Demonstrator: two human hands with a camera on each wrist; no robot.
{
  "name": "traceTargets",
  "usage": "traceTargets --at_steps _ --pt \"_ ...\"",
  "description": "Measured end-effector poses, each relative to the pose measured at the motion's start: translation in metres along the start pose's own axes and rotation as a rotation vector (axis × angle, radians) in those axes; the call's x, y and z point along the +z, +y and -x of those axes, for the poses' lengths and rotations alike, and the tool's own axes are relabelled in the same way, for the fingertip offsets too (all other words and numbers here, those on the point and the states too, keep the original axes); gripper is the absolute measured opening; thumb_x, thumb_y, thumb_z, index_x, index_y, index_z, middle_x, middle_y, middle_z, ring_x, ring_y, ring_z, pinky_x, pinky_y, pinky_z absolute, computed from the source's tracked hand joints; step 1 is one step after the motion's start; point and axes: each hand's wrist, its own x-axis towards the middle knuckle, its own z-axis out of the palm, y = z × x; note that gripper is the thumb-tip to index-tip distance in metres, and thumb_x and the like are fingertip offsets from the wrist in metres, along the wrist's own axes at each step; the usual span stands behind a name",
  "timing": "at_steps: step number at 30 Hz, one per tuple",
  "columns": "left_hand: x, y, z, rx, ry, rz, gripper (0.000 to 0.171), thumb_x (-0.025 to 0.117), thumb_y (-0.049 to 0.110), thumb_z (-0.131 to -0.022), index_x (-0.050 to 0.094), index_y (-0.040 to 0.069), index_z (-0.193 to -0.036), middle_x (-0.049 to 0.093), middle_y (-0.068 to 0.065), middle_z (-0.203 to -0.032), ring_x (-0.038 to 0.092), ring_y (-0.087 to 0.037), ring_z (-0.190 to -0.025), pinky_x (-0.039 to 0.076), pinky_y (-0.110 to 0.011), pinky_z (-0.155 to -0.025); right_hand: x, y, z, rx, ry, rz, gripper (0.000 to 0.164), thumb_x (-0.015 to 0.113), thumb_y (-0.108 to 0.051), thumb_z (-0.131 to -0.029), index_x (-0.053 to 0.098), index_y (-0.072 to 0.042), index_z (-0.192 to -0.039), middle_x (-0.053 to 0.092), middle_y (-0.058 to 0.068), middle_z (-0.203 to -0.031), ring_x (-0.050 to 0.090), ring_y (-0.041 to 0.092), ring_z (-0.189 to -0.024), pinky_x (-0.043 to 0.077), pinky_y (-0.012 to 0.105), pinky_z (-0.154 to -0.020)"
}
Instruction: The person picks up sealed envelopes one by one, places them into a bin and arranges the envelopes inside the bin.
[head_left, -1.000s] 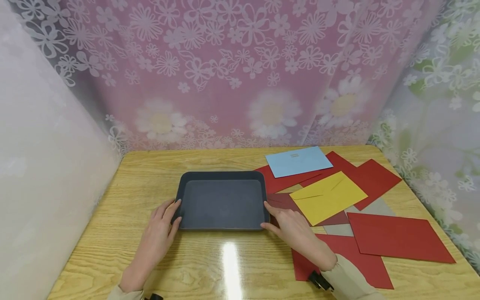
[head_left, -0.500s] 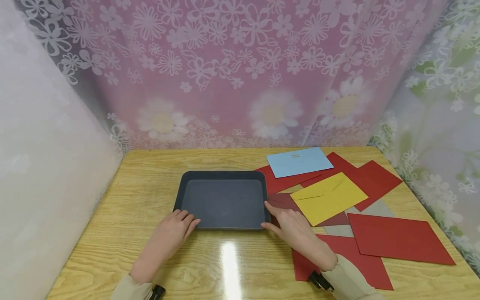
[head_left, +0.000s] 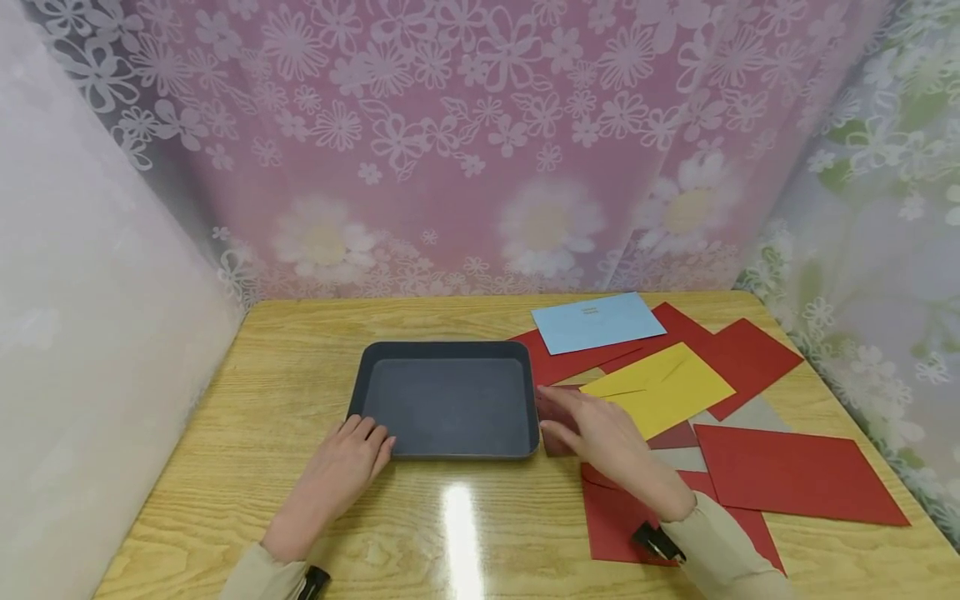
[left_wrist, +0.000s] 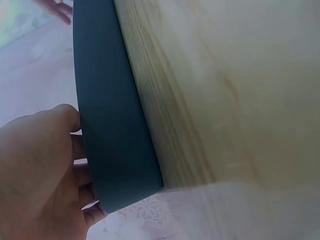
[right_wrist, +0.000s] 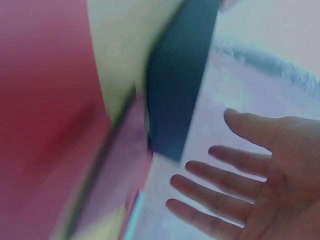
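Observation:
A dark grey rectangular baking tray (head_left: 450, 404) lies flat on the wooden table. My left hand (head_left: 337, 475) holds its near left corner; in the left wrist view the fingers (left_wrist: 82, 175) reach over the rim and are partly hidden behind the tray's wall (left_wrist: 112, 115). Just off the tray's right side is my right hand (head_left: 607, 433), its fingers extended and holding nothing. Beneath and beside that hand lie a dark red envelope (head_left: 558, 408) and a yellow envelope (head_left: 660, 387). In the right wrist view the spread fingers (right_wrist: 220, 185) stand apart from the tray.
A light blue envelope (head_left: 600, 323) lies on red ones at the back right. Further red envelopes (head_left: 802, 475) and a grey piece (head_left: 757, 414) spread over the table's right side. Flowered curtains (head_left: 480, 150) hang behind and to the right.
My left hand has shifted from the tray's left side to its near left corner. The right hand has let go of the tray's right edge and moved slightly right. The tray stays put.

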Motion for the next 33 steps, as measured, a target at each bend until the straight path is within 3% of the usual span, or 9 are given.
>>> traceTargets --at_steps 3,7,12,16,23,33 --pt "0.0 0.0 0.001 -0.006 -0.002 0.003 0.016 0.071 0.018 -0.092 0.06 0.012 -0.083 0.049 0.001 -0.074 0.042 -0.018 -0.069 0.034 -0.03 -0.062 -0.019 0.023 -0.005 0.003 0.05 0.034 0.046 0.078 -0.024 -0.09 0.066 -0.009 -0.131 0.072 0.014 -0.117 0.056 0.014 -0.058 0.039 0.025 -0.05" --pt "0.001 0.0 0.001 -0.008 0.004 0.003 0.015 0.07 0.018 -0.093 0.061 0.012 -0.082 0.05 0.001 -0.074 0.044 -0.018 -0.069 0.034 -0.03 -0.062 -0.044 0.067 -0.015 -0.039 0.059 0.079 0.036 0.074 -0.017 -0.093 0.067 -0.005 -0.125 0.072 0.017 -0.114 0.067 0.026 -0.073 0.049 0.032 -0.055" --pt "-0.001 0.001 0.0 -0.022 -0.015 0.008 0.015 0.07 0.018 -0.093 0.061 0.012 -0.082 0.05 0.001 -0.073 0.043 -0.018 -0.068 0.034 -0.03 -0.062 -0.06 0.125 -0.023 -0.064 -0.043 0.124 0.025 0.073 -0.008 -0.092 0.071 -0.002 -0.116 0.071 0.019 -0.112 0.067 0.038 -0.1 0.055 0.051 -0.079" --pt "-0.002 0.001 0.0 -0.038 -0.039 0.009 0.016 0.07 0.018 -0.093 0.061 0.012 -0.082 0.05 0.001 -0.074 0.043 -0.018 -0.068 0.034 -0.03 -0.063 -0.058 0.156 -0.026 -0.031 -0.149 0.133 0.024 0.073 -0.005 -0.092 0.071 0.0 -0.115 0.07 0.02 -0.113 0.065 0.041 -0.105 0.055 0.053 -0.083" --pt "-0.002 0.002 0.0 -0.048 -0.051 0.014 0.017 0.07 0.018 -0.094 0.061 0.013 -0.081 0.049 0.002 -0.073 0.04 -0.017 -0.067 0.033 -0.03 -0.063 -0.045 0.178 -0.026 -0.024 -0.289 0.108 0.038 0.078 -0.015 -0.088 0.068 0.003 -0.12 0.067 0.022 -0.118 0.061 0.045 -0.111 0.051 0.057 -0.09" --pt "-0.002 0.001 -0.001 -0.069 -0.085 0.02 0.018 0.066 0.019 -0.098 0.061 0.012 -0.081 0.05 0.001 -0.073 0.042 -0.018 -0.068 0.033 -0.03 -0.064 -0.038 0.183 -0.027 -0.03 -0.267 0.128 0.04 0.085 -0.021 -0.081 0.067 0.0 -0.11 0.065 0.016 -0.107 0.061 0.037 -0.097 0.052 0.052 -0.086"
